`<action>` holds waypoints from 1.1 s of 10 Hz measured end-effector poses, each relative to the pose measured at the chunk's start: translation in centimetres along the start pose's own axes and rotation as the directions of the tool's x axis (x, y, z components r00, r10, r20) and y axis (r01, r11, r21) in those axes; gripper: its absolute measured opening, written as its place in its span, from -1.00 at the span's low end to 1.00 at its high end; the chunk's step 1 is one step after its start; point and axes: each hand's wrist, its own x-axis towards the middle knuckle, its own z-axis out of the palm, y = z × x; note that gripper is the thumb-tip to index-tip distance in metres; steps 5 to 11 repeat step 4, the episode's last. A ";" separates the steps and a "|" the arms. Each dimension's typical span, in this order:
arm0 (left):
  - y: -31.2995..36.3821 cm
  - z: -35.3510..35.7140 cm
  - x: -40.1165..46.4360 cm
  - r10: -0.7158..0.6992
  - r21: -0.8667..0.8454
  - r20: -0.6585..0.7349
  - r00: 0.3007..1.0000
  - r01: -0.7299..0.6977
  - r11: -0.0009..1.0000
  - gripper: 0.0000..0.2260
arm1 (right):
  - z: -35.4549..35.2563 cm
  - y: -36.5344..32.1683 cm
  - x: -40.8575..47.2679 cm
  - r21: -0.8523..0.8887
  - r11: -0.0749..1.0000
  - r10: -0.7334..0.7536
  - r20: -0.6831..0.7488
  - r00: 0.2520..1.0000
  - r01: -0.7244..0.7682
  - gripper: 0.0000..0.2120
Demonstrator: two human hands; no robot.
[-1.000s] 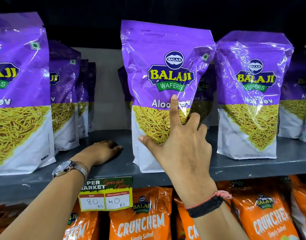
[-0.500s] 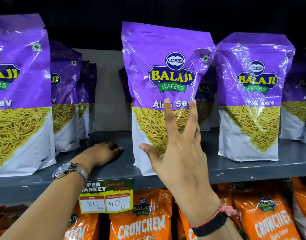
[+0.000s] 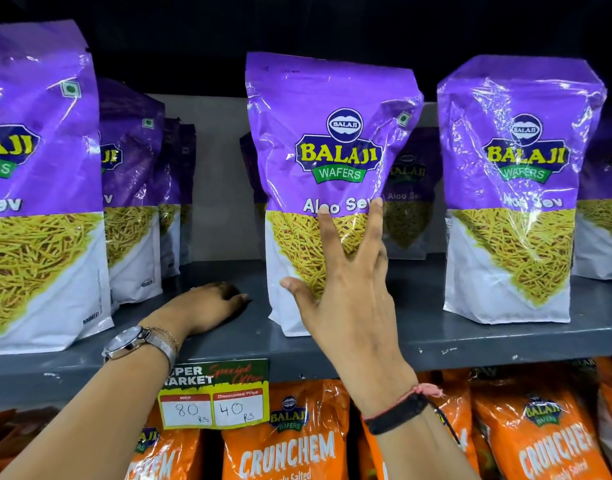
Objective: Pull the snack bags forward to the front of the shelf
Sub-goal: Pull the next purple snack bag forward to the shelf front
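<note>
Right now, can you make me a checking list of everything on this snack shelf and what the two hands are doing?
Surface: grey shelf, scuffed along its front edge.
Job's things: middle purple bag upright near the front; right purple bag upright near the front; left purple bag at the front edge; more purple bags stand farther back.
Clutter: price tag on the shelf edge, reading 80 and 40.
Grippers: left hand palm down on the shelf, holding nothing; right hand open, fingers spread in front of the middle bag, not gripping it.
Cables: nothing seen.
Surroundings: orange Crunchem bags on the shelf below; dark above.
</note>
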 end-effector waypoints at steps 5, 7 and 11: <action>-0.2 0.2 0.2 0.008 -0.008 -0.022 1.000 -0.008 1.000 -0.58 | -1.0 0.0 -0.5 0.023 0.999 -0.028 -0.020 0.999 0.029 -0.20; -0.2 0.2 0.2 0.008 -0.008 -0.022 1.000 -0.008 1.000 -0.58 | -1.0 0.0 -0.5 0.023 0.999 -0.028 -0.020 0.999 0.029 -0.20; -0.2 0.2 0.2 0.008 -0.008 -0.022 1.000 -0.008 1.000 -0.58 | -1.0 0.0 -0.5 0.023 0.999 -0.028 -0.020 0.999 0.029 -0.20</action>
